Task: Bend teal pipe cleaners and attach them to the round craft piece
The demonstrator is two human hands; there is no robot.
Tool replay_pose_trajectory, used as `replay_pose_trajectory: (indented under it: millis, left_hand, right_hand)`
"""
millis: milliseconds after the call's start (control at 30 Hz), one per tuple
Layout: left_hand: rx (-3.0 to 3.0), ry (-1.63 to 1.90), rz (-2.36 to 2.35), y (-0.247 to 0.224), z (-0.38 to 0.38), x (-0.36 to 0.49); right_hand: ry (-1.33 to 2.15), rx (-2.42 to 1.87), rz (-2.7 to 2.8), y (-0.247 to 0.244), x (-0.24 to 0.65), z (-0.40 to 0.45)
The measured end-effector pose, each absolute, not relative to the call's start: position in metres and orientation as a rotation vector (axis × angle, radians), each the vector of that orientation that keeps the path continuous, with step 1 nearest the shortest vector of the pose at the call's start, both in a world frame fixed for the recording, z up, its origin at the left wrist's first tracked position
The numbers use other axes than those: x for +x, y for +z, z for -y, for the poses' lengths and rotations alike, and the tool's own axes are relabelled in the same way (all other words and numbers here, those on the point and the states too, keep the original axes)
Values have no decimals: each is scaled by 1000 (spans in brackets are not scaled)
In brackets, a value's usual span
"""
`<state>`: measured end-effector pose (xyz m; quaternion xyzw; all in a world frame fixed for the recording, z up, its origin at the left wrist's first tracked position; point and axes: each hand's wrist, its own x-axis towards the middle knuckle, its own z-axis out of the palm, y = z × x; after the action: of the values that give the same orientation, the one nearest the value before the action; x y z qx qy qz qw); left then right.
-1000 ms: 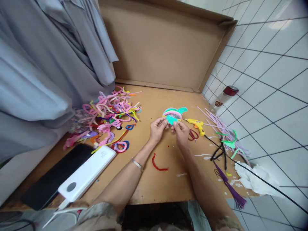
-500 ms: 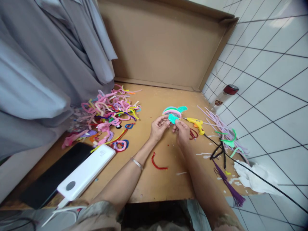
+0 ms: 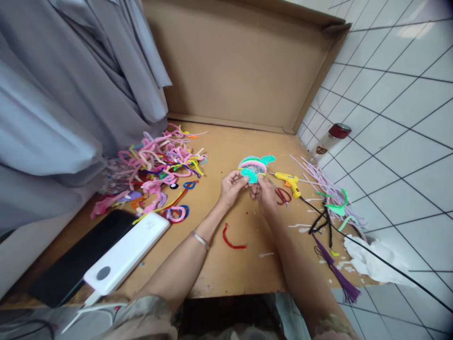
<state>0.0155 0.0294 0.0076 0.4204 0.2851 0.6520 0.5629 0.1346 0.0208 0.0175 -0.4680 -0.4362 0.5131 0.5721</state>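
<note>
Between my two hands is a flat, rounded piece of turquoise-green pipe cleaner [image 3: 249, 176]. My left hand [image 3: 231, 187] pinches its left edge with thumb and finger. At its right edge, the fingers of my right hand [image 3: 264, 192] are closed on it. Just behind the piece lies a round pipe-cleaner craft [image 3: 253, 163] with pink, green and blue rims and a green leaf-shaped part [image 3: 268, 161] at its upper right. Scissors with dark red handles [image 3: 283, 195] rest beside my right hand, partly covered by it.
A yellow glue gun [image 3: 289, 181] lies at the right, its black cord trailing off. Pink and multicoloured pipe cleaners [image 3: 163, 160] heap up at the left. Nearer stand a white power bank [image 3: 129, 250], a black phone-like slab [image 3: 81, 259], a red pipe-cleaner piece [image 3: 231, 242] and a purple tassel [image 3: 338, 271].
The green piece has turned and shifted slightly left, showing a rounder outline. My right hand has moved a little left, uncovering more of the scissors.
</note>
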Motion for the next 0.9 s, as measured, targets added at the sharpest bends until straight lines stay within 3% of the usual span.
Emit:
replay_pose_trajectory:
  millis: [167,400,900]
  left_hand:
    - [991,1531,-698,6,-31,15]
    - [995,1498,-673,10,-29,15]
    - [1004,1500,-682,7,-27,21]
  right_hand:
    - [844,-1103,1090,20,136,-19]
    - [602,-1037,1289,20,136,-14]
    - [513,-1100,1356,25,133,-6]
